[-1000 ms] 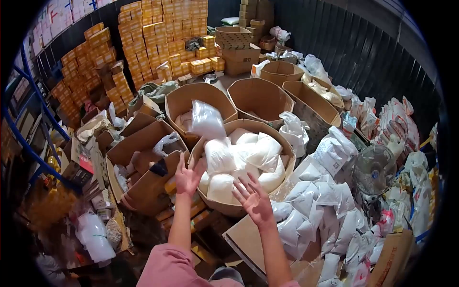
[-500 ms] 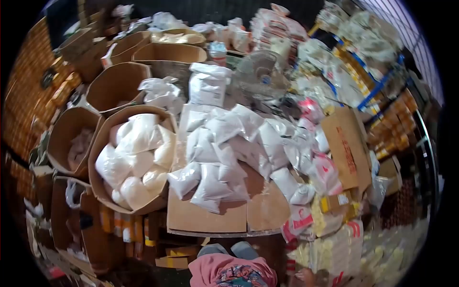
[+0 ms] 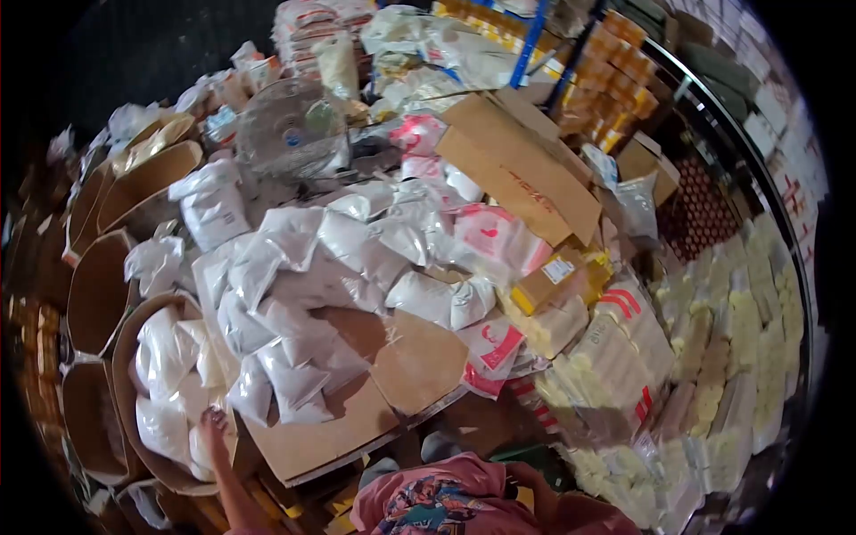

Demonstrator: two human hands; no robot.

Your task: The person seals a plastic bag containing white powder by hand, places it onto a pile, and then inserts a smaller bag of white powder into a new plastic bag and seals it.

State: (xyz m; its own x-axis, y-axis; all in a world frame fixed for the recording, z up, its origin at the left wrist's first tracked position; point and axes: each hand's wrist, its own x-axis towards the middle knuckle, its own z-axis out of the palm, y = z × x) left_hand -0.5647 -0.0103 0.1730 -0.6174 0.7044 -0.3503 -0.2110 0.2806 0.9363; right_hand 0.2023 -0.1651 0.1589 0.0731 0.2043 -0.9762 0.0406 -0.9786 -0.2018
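Plump white plastic bags (image 3: 169, 357) fill a round brown cardboard box (image 3: 126, 401), the left hand (image 3: 213, 421) over them, its grip unclear; the right hand, lost in shadow, cannot be read. Beside the box, smaller white plastic pouches (image 3: 299, 379) crowd a brown cardboard sheet (image 3: 330, 441) near a grey wire-caged fan (image 3: 290, 129).

No legible text; red lettering (image 3: 538, 190) on the cardboard box (image 3: 513, 168) too blurred.
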